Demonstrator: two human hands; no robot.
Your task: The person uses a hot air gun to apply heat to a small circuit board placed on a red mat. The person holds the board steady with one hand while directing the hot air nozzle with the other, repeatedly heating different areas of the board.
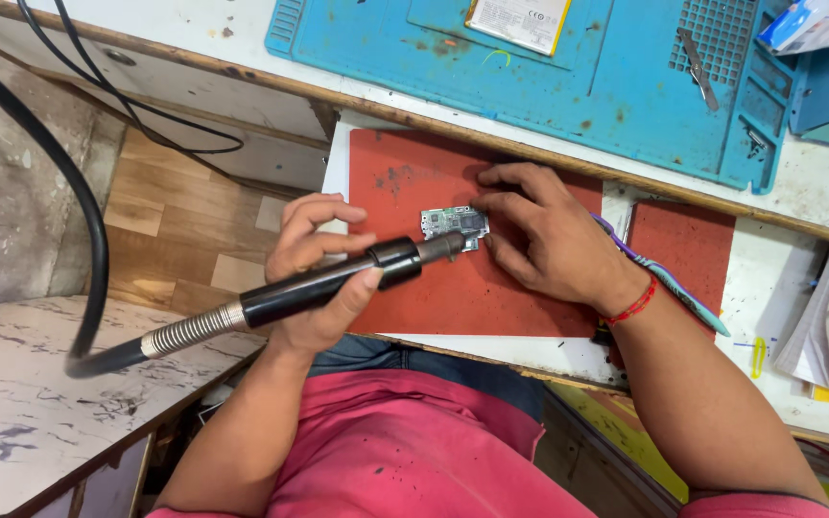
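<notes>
Holding a hot-air wand (338, 280), the left hand (323, 278) has its fingers clamped round the black grip, nozzle just beside a small circuit board (453, 226). Right hand (549, 240) fingers press flat, pinning the board on the red mat (434, 288). Heating looks underway; nothing appears lifted off the board yet.

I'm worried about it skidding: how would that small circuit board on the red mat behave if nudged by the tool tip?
The circuit board looks thin and small, so probably light and easily shoved. It lies flat on the red mat, which likely grips somewhat. The right hand has fingertips at its edge, probably bracing it, while the left hand aims the hot-air handpiece at it.
</notes>
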